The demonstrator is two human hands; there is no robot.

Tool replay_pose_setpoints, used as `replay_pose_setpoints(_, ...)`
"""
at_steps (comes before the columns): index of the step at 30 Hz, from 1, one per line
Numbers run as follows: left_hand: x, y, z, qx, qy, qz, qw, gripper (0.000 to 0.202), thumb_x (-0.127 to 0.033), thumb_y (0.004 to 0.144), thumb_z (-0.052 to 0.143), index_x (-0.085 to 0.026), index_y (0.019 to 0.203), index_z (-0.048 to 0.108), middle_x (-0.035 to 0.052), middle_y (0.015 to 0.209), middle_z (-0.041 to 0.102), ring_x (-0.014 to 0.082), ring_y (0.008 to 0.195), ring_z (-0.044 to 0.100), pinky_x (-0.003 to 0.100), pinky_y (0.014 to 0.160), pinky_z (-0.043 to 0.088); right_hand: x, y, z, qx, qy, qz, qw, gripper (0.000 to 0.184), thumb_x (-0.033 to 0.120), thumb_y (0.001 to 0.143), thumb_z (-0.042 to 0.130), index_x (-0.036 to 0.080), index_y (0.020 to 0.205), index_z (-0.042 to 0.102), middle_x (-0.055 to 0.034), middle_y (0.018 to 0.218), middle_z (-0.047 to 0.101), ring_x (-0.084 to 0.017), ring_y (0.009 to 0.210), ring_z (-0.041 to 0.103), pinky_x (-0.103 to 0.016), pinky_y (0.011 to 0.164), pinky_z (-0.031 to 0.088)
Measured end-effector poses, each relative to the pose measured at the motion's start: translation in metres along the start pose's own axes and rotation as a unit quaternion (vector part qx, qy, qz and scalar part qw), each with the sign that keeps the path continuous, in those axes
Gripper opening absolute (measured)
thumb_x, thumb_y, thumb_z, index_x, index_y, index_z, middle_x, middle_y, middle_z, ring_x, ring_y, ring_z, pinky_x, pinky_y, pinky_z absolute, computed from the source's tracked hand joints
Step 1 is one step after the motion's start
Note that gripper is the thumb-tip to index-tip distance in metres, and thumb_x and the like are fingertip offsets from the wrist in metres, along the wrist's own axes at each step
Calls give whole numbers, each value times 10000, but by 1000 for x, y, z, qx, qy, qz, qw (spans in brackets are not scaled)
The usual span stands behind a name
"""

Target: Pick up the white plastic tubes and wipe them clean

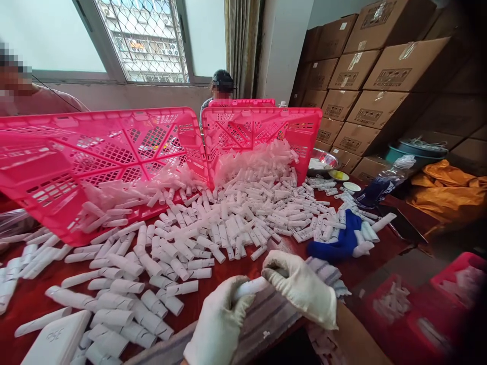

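Observation:
Both my hands wear off-white gloves. My left hand point(217, 324) is closed round one end of a small white tube point(251, 288). At the tube's other end, the fingers of my right hand point(300, 284) pinch it, and they hide its tip. The tube lies roughly level between the two hands, over a grey striped cloth point(266, 317) at the table's near edge. Many similar white tubes point(171, 253) with dark marks cover the red table point(213, 289) in a loose heap in front of my hands.
Two pink crates point(133, 147) lie tipped towards me, with tubes spilling out. On the right are a blue cloth item point(338, 241), a bottle of dark liquid point(384, 182) and a metal bowl point(323, 160). A white box point(57, 339) is at near left. Two people sit beyond the crates.

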State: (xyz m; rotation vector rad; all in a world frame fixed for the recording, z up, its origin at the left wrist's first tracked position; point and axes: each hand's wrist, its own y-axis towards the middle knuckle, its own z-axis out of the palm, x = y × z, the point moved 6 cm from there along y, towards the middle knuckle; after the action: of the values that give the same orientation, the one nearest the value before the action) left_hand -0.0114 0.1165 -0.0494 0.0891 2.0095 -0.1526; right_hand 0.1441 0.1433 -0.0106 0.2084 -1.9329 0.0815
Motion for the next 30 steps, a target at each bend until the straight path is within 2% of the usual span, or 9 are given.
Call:
replay_pose_setpoints(3,1,-2,-2,-20,-1,-9,1000,258,-336,777,576,-205,984,657,55,957,727,208,871,668,302,806,523,-3,3,3,2,24,4,1000,189,345,846,525,191,752,580,25,682,555,-136,659,517,-240,627,422)
replay_pose_setpoints(7,6,-8,10,-68,-24,-11,997,300,-396,783,571,-216,1004,664,57,970,730,221,870,677,316,806,530,-18,1,9,-127,96,32,987,298,458,903,410,204,864,560,-7,743,592,-157,684,548,-262,652,455)
replay_pose_setpoints(12,7,-16,25,-75,-58,-16,995,306,-361,767,579,-206,1013,676,65,982,729,229,899,668,318,850,513,-27,-11,4,-271,2,-2,963,286,467,893,439,218,932,575,-56,863,654,-206,798,603,-325,768,474)
replay_pose_setpoints(18,2,-14,38,36,-175,-100,979,403,-441,773,574,-145,1032,657,74,915,735,204,781,673,272,720,533,-11,-13,22,-120,98,-46,987,400,514,903,385,228,1131,545,-47,866,639,-194,788,613,-318,773,501)
replay_pose_setpoints(21,9,-16,37,17,-180,-115,977,420,-451,769,555,-143,1042,643,60,846,730,187,679,653,265,622,522,-9,-16,11,-149,150,-34,977,354,528,888,418,237,1037,555,-27,867,619,-185,832,596,-315,848,473)
replay_pose_setpoints(23,11,-16,31,-19,-138,-96,986,374,-437,759,567,-154,985,661,54,803,723,193,694,647,280,671,514,-16,-18,4,-174,168,-7,970,276,504,850,519,238,908,566,-11,829,603,-180,804,576,-290,787,477)
replay_pose_setpoints(26,10,-15,21,-49,-98,-69,992,350,-434,739,601,-178,969,663,65,858,719,214,787,644,305,768,492,-25,-19,6,-131,158,24,978,275,494,795,607,221,768,582,10,721,572,-170,711,541,-275,684,464)
replay_pose_setpoints(28,10,-13,20,-23,-139,-75,987,375,-470,731,621,-179,965,656,62,875,702,198,801,629,282,752,486,-25,-20,11,-93,162,24,982,285,489,786,620,211,738,587,19,700,555,-161,695,528,-267,675,458)
replay_pose_setpoints(30,8,-13,29,50,-240,-106,964,442,-554,716,620,-159,915,638,14,677,633,130,589,562,225,566,460,-19,-21,14,-64,168,3,984,280,468,804,608,205,712,576,27,679,519,-141,661,506,-249,647,450)
